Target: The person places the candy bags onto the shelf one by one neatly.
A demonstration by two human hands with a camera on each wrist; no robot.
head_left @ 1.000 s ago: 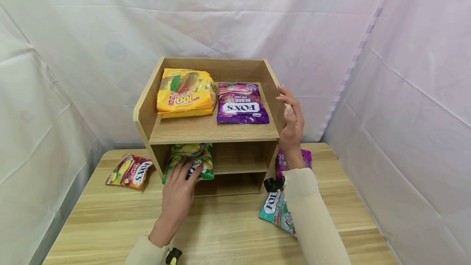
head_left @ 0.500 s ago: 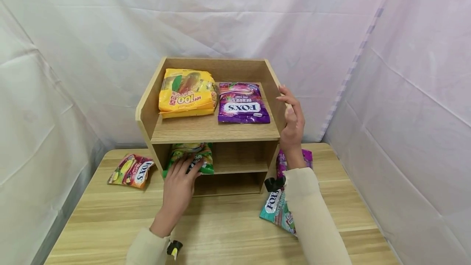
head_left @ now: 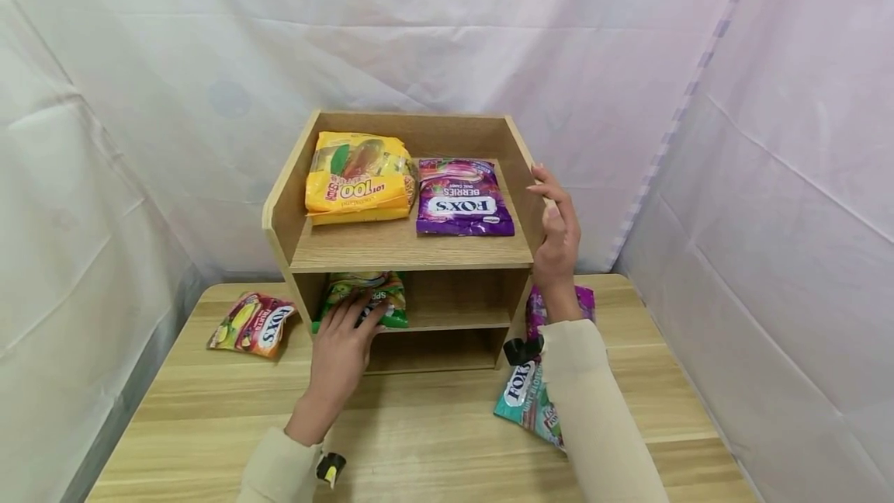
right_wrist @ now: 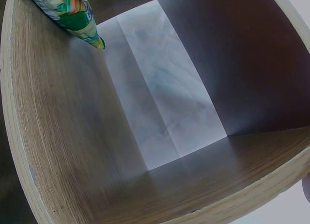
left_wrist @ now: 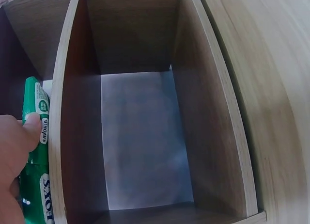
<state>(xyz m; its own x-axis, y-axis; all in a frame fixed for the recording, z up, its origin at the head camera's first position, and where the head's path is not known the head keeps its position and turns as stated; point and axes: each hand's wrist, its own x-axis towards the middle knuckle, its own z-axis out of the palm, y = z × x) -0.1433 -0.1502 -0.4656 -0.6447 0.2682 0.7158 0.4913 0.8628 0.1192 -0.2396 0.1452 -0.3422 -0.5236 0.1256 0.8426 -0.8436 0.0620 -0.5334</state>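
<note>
A wooden desktop shelf (head_left: 412,255) stands on the table. My left hand (head_left: 341,359) lies over a green candy bag (head_left: 388,309) at the left of its middle compartment. The fingers spread across the top of that bag. In the left wrist view, the thumb (left_wrist: 33,124) presses the bag's front edge. My right hand (head_left: 559,235) rests along the front edge of the shelf's right side panel (head_left: 525,169), fingertips touching it. On the top tier lie a yellow candy bag (head_left: 359,181) and a purple Fox's Berries bag (head_left: 464,204).
A red and orange Fox's Fruits bag (head_left: 250,324) lies on the table (head_left: 419,441), left of the shelf. To the right, a teal Fox's bag (head_left: 524,398) and another purple bag (head_left: 585,301) are partly hidden by the right arm. White fabric walls (head_left: 419,37) surround the table.
My left hand has slid the green bag deeper into the middle compartment, where it now overhangs the front less. My right hand keeps its place on the side panel.
</note>
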